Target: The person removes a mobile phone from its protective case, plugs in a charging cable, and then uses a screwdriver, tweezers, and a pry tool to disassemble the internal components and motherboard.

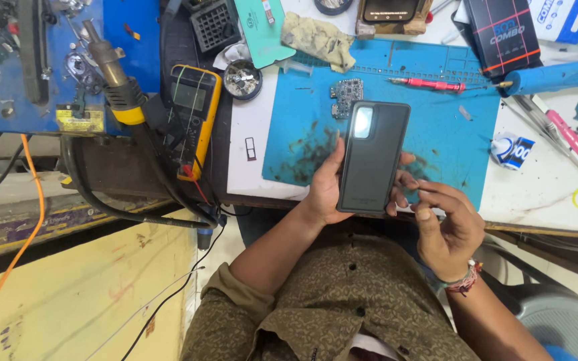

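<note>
Head view: I see my left hand (326,190) wrapped around a dark phone (373,157), held back-up over the near edge of the blue work mat (449,144), while my right hand (444,224) sits just beside its lower corner, fingers loosely curled and pinching nothing I can make out. The back looks fully seated — yet a bare circuit board (346,95) lies on the mat beyond, beside a red screwdriver (433,85), so I judge the work unfinished.
</note>
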